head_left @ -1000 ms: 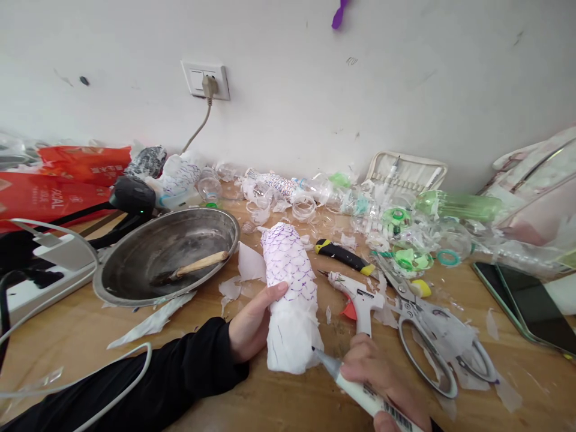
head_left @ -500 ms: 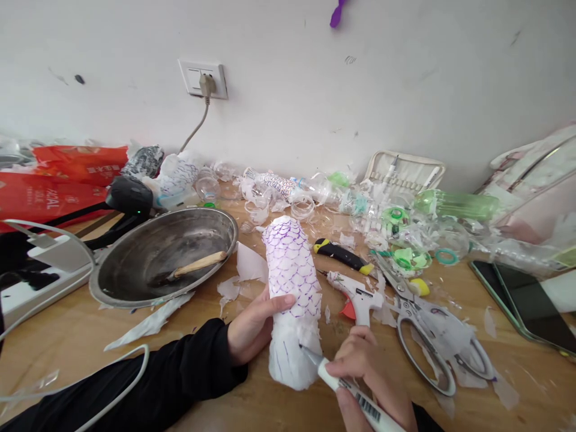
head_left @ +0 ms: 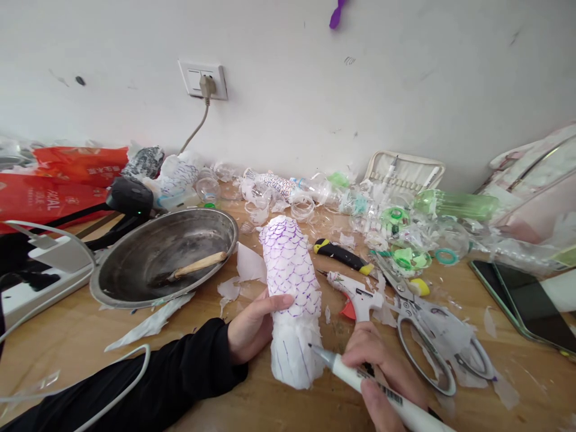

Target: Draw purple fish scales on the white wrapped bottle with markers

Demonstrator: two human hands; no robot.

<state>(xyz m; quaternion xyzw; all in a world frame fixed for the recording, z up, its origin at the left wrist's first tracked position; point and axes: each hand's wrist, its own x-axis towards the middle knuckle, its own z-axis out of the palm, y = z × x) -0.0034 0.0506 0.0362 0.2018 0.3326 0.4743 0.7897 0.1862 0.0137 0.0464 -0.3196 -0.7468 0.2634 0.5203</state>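
At the near middle of the desk (head_left: 252, 411), the left hand (head_left: 252, 327) grips a white roll (head_left: 291, 282), thumb on top, while the right hand (head_left: 380, 366) pinches a marker (head_left: 353, 376), tip over the roll's near end. A metal bowl (head_left: 135, 261) sits left; a glue gun (head_left: 361, 299) and scissors (head_left: 408, 309) lie right.

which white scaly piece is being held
The front white piece with purple scales, in the left hand, with the marker tip at its lower end. The dark-scaled piece and the piece near the red bags lie back by the wall.
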